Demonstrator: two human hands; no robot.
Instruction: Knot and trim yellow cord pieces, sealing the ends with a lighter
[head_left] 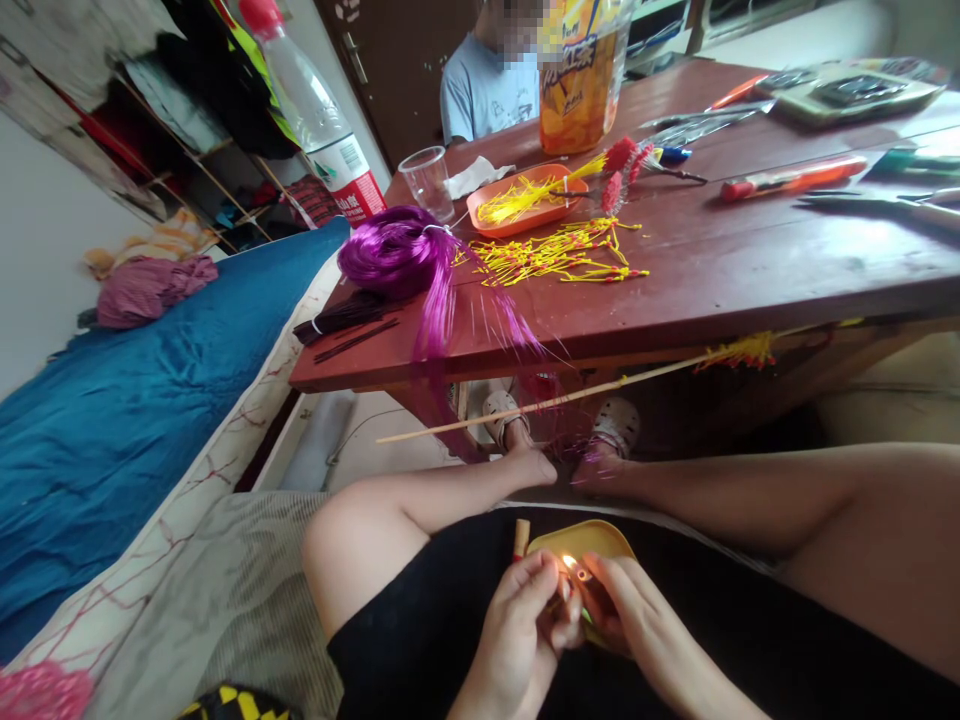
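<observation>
Over my lap, my left hand [529, 625] is closed in a pinch beside a small flame [569, 562]. What its fingertips hold is too small and hidden to name. My right hand [637, 610] is wrapped round a lighter [582, 574], whose top shows at the flame and whose body is mostly covered by fingers. Under both hands lies a yellow dish [589, 534]; its contents are hidden. A short tan cylinder with a red band [521, 538] stands up beside my left hand, at the dish's left edge.
Purple fibre [394, 250] hangs over the edge of the red table [697, 270]. Yellow red-tipped strands [555, 252] lie near an orange tray [517, 228]. A thin stick [525, 408] juts out below the tabletop. Pliers [885, 203] lie right; a person [480, 95] sits opposite.
</observation>
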